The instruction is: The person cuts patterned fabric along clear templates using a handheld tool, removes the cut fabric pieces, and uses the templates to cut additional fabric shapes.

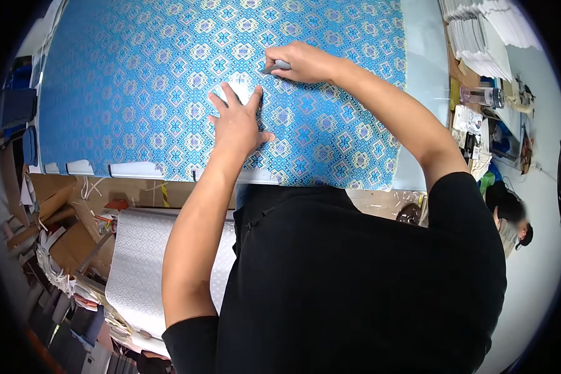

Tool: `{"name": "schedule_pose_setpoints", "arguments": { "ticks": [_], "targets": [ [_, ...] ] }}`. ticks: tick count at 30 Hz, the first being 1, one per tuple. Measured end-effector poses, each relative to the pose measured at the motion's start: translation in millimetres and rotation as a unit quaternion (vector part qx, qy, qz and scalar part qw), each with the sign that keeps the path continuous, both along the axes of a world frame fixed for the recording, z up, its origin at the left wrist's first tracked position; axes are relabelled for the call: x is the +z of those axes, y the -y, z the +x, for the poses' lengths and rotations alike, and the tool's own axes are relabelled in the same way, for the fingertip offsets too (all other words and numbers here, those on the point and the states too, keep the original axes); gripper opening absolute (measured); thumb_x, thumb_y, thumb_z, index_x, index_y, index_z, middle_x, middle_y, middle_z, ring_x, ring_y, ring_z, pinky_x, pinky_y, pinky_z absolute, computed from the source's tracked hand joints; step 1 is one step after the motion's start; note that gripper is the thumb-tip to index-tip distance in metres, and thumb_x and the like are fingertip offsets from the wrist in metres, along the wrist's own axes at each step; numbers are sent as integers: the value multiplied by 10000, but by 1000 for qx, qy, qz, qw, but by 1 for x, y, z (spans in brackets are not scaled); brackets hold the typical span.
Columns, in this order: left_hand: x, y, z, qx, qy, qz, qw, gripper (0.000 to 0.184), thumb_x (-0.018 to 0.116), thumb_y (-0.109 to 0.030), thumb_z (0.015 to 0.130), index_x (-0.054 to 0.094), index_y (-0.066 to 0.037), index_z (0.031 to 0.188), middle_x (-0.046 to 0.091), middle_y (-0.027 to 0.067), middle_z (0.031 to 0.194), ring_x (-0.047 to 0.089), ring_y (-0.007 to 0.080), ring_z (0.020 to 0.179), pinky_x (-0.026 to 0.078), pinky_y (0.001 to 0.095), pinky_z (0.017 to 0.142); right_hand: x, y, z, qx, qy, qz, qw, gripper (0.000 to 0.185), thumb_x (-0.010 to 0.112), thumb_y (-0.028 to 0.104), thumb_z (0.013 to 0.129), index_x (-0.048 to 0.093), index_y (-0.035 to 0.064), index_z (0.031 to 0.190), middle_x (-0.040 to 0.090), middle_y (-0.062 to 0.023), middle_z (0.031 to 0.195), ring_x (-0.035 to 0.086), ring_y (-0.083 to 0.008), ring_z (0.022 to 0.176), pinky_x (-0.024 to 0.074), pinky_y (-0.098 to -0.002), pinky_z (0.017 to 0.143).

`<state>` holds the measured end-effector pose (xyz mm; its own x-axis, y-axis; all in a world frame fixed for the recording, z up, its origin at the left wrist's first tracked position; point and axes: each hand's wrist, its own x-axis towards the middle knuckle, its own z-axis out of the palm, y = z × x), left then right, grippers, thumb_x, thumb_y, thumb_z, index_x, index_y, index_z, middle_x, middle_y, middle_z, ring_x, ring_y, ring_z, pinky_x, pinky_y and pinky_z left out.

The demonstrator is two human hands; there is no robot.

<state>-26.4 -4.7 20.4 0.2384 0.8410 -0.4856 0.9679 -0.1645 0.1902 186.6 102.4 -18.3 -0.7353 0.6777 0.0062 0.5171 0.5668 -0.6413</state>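
Observation:
A blue patterned fabric [168, 68] with yellow and white motifs lies spread over the worktable. My left hand [235, 124] rests flat on it, fingers spread and pressing down. Under and between those fingertips shows a small white patch [238, 87]; whether it is a paper piece or an opening in the cloth I cannot tell. To the upper right, my right hand [296, 62] is closed around a small grey tool [282, 64], its narrow dark end pointing left and down at the fabric. The exact kind of tool is unclear.
The pale tabletop [427, 81] shows along the right. Stacked white sheets [470, 37], a clear jar [480, 95] and clutter stand beyond it. A pale patterned sheet [137, 268] hangs behind me at left, near cardboard [71, 243]. Another person [508, 209] is at far right.

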Motion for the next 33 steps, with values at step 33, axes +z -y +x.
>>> {"name": "schedule_pose_setpoints", "arguments": {
  "ticks": [33],
  "targets": [
    [-16, 0, -36, -23, 47, 38, 998, 1150, 981, -352, 646, 377, -115, 1595, 251, 280, 1668, 273, 566, 1497, 491, 563, 1128, -9, 7, -60, -202, -245, -34, 948, 264, 789, 244, 910, 676, 54, 1055, 728, -76, 967, 683, -162, 870, 550, -332, 764]
  ]
}}
